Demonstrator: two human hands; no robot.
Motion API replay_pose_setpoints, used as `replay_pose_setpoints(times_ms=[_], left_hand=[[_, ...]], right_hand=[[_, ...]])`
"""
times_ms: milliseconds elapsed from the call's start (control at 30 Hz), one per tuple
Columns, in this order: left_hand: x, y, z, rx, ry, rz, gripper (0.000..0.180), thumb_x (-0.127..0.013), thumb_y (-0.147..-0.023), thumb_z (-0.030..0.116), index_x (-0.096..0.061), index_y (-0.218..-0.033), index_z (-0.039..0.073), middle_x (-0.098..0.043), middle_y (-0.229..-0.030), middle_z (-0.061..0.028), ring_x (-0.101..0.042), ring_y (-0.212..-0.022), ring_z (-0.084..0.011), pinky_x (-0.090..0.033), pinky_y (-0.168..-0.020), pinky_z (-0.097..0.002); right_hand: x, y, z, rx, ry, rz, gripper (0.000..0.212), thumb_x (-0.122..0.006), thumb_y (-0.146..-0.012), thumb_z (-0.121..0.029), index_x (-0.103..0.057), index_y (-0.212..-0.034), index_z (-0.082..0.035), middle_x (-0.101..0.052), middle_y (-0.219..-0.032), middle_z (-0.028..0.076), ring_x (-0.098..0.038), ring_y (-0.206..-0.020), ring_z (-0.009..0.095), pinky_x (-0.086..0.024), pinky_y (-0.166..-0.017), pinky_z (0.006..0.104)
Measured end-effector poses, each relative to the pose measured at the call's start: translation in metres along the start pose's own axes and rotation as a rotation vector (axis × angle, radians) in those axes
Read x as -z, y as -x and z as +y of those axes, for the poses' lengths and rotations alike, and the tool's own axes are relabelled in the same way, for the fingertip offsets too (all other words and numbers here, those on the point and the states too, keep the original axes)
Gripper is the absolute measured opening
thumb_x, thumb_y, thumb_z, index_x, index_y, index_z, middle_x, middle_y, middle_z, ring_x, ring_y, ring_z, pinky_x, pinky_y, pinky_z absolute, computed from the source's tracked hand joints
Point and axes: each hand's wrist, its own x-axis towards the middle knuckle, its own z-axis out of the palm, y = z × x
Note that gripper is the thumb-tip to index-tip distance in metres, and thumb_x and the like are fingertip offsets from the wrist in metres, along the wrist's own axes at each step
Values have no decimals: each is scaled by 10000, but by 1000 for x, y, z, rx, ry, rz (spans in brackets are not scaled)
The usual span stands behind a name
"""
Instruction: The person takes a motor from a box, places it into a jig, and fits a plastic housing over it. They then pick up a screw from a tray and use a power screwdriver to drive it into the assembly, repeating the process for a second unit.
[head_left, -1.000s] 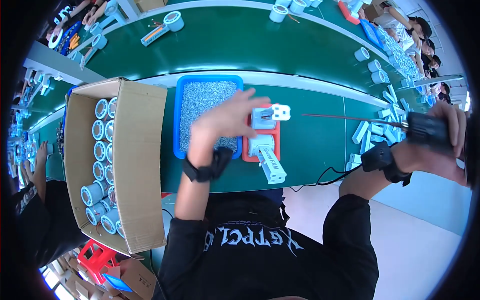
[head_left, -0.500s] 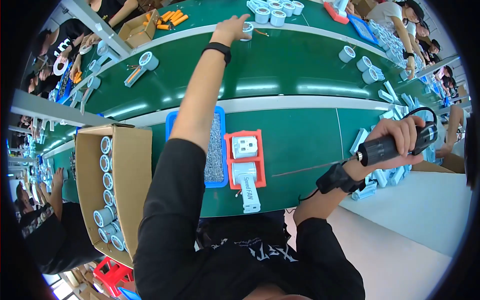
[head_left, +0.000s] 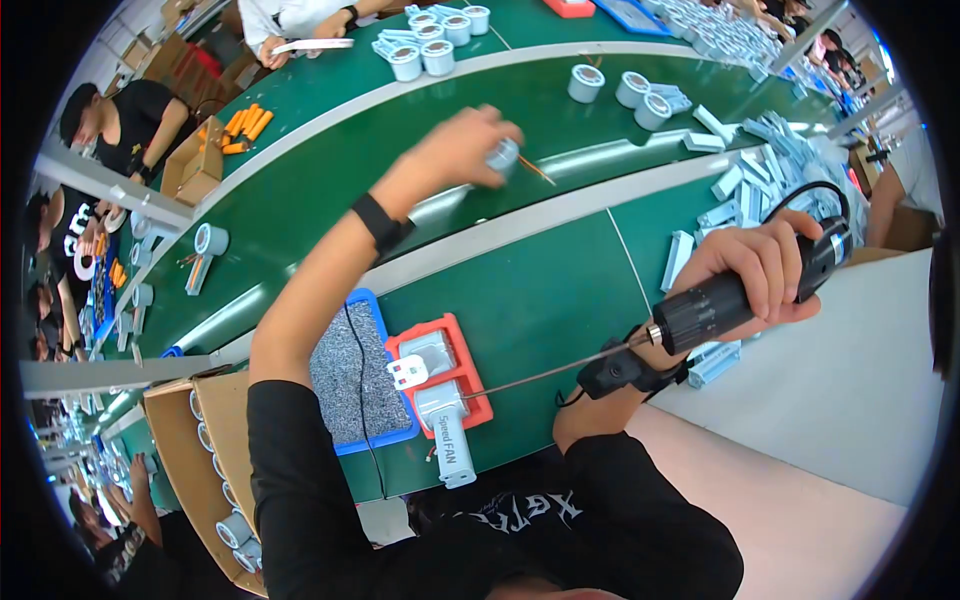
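We are gripping a black electric screwdriver (head_left: 705,312) right of centre, its long, thin bit (head_left: 560,367) pointing left and slightly down; at upper centre we are holding a blurred, pale-blue cylinder (head_left: 503,156), its thin wires (head_left: 537,172) trailing rightward.

The person wears a black T-shirt (head_left: 630,525) with white lettering (head_left: 535,512) and black wrist straps (head_left: 378,222).

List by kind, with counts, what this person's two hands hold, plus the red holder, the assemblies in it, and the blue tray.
Power screwdriver, right hand: 1
Round part, left hand: 1
Red holder: 1
Assemblies in holder: 2
Blue tray: 1
Total: 6
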Motion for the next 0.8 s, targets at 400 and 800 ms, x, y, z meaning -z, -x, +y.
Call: replay_pose_setpoints(times_ms=[400,800], left_hand=[[-24,-97,63,-218,2,-46,567,-673,-795,466,-565,-1221,108,-584,-1162,-160,-558,-1090,-358,-466,-910,-450],[-69,-179,-65,278,-75,-84,669,-717,-717,358,-412,-1299,233,-577,-1105,-189,-596,-997,-397,-494,-854,-474]], right_hand=[[-3,-16,-31,201,96,-33,465,-721,-801,-136,-473,-1155,37,-537,-683,44,-543,-511,115,-531,-471,224],[24,-18,-47,194,50,-131,453,-657,-852,-164,-436,-1188,44,-535,-671,71,-556,-492,139,-528,-447,259]])
